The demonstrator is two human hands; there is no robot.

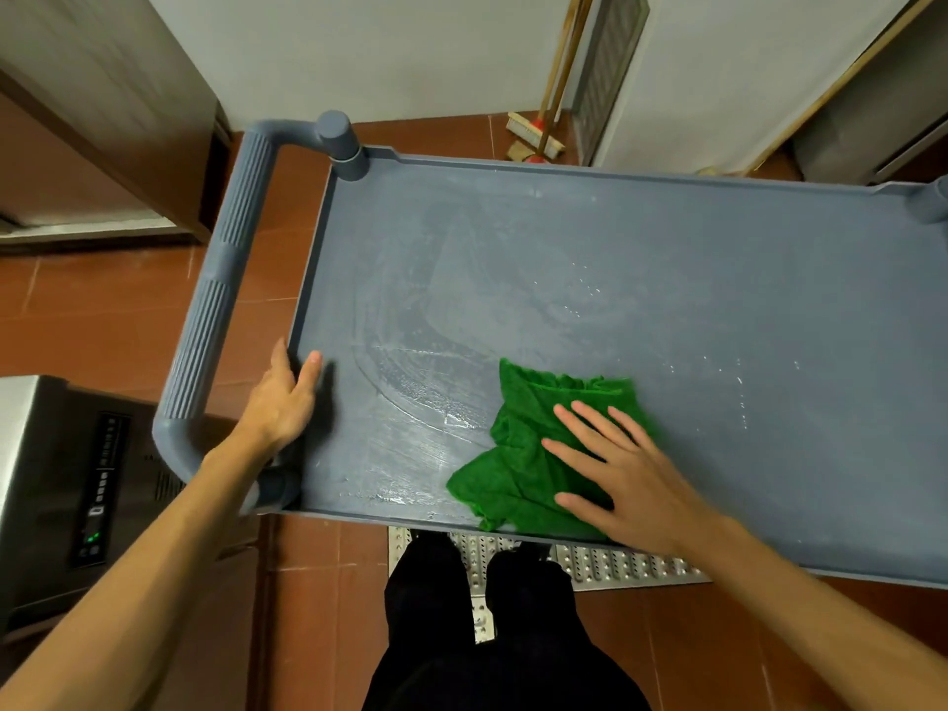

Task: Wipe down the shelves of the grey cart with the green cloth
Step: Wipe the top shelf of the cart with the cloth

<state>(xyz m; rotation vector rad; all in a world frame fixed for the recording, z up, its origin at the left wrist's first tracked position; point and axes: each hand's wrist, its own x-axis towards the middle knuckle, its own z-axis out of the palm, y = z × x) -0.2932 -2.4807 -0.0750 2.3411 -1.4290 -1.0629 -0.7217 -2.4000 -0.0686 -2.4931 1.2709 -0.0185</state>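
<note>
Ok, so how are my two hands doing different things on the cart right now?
The left hand grips the grey cart at its end rim, thumb inside the tray; the right hand lies flat with fingers spread. The left hand touches bare plastic; the right hand presses the green cloth near the front edge. Both rest on the same shelf.

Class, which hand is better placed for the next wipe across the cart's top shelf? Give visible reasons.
The right hand: it presses flat on the green cloth on the shelf. The left hand holds the cart's rim, apart from the cloth.
</note>
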